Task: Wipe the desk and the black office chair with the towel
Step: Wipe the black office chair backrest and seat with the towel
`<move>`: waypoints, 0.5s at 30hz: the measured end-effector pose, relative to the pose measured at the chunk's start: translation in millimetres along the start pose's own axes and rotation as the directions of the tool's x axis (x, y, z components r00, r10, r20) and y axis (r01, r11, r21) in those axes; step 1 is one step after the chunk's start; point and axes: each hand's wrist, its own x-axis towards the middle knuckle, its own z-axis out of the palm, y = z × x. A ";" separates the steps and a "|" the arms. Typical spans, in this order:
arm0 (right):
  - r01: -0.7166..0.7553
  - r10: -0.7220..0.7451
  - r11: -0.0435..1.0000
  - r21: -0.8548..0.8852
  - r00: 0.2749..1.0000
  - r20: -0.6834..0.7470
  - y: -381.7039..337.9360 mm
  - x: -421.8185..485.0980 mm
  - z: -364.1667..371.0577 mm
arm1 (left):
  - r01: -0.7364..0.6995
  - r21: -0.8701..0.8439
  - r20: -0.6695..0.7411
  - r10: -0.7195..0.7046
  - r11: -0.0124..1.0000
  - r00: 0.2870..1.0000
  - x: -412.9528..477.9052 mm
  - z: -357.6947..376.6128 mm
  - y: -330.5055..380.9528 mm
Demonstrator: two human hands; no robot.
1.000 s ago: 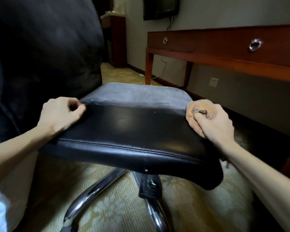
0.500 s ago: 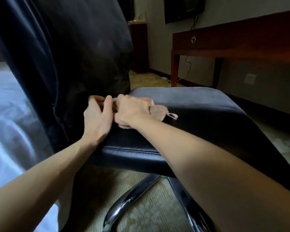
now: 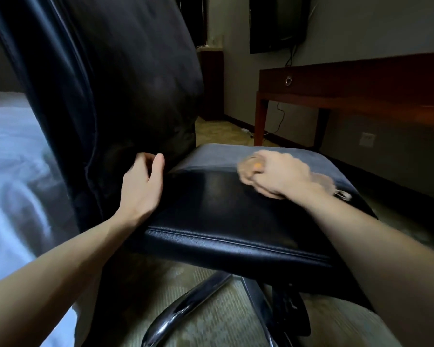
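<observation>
The black office chair fills the middle of the view, its leather seat (image 3: 236,216) in front of me and its tall backrest (image 3: 115,83) to the left. My right hand (image 3: 278,175) grips a small tan towel (image 3: 321,182) and presses it on the seat's far middle; the hand and towel are motion-blurred. My left hand (image 3: 143,186) rests at the seat's left edge where it meets the backrest, fingers loosely curled around nothing. The wooden desk (image 3: 348,81) stands at the right along the wall.
A white bed (image 3: 13,156) lies at the left behind the backrest. The chair's chrome base legs (image 3: 186,306) spread over patterned carpet below. A wall-mounted television (image 3: 278,21) hangs above the desk, with a cable running down. A dark cabinet (image 3: 211,83) stands at the back.
My right hand swept the towel from the seat's right edge to the left beside my left hand, then back right to the seat's middle. My left hand stayed at the seat's left edge.
</observation>
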 end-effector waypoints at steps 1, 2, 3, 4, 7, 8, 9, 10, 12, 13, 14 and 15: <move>-0.055 0.055 0.998 -0.013 0.998 -0.023 19.4 -2.7 -4.4 | 0.001 -0.002 -0.016 -0.002 1.000 1.000 1.5 -0.4 -0.9; -0.108 0.108 0.994 -0.011 0.993 -0.047 36.0 -6.1 -9.1 | 0.005 -0.013 -0.032 -0.006 1.000 0.999 1.7 -1.1 -1.0; -0.161 0.160 0.987 -0.003 0.985 -0.064 50.3 -9.1 -13.8 | 0.010 -0.029 -0.047 -0.011 1.000 0.999 1.4 -1.1 -0.3; -0.210 0.209 0.978 -0.006 0.975 -0.070 63.1 -11.9 -17.2 | 0.017 -0.039 -0.063 -0.019 0.999 0.998 0.3 -1.5 0.0; -0.361 0.361 0.932 0.004 0.930 -0.074 95.5 -18.8 -21.9 | 0.058 0.010 -0.086 -0.056 0.998 0.995 -0.2 0.6 1.1; -0.412 0.412 0.911 0.016 0.908 -0.081 100.2 -19.5 -24.3 | 0.074 0.027 -0.064 -0.072 0.997 0.995 1.0 1.3 2.2; -0.445 0.445 0.895 0.022 0.891 -0.088 98.2 -16.7 -25.9 | 0.083 0.032 -0.029 -0.083 0.996 0.996 2.3 -0.1 1.8; -0.463 0.463 0.886 0.018 0.882 -0.087 92.5 -14.1 -27.4 | 0.079 0.031 0.030 -0.080 0.996 0.996 3.2 -0.1 2.0; -0.456 0.455 0.890 -0.005 0.888 -0.068 68.4 -6.4 -26.4 | 0.052 0.020 0.166 -0.054 0.998 0.985 3.8 1.7 2.6; -0.423 0.422 0.906 -0.012 0.905 -0.057 51.7 -1.6 -23.9 | 0.043 0.011 0.216 -0.045 0.999 0.975 4.0 2.5 3.3; -0.371 0.370 0.928 -0.012 0.928 -0.040 32.7 2.6 -19.1 | 0.056 -0.016 0.246 -0.050 0.998 0.968 4.3 3.3 2.3; -0.304 0.303 0.953 -0.007 0.953 -0.024 14.1 7.7 -13.7 | 0.089 -0.073 0.258 -0.068 0.993 0.964 5.0 3.7 2.7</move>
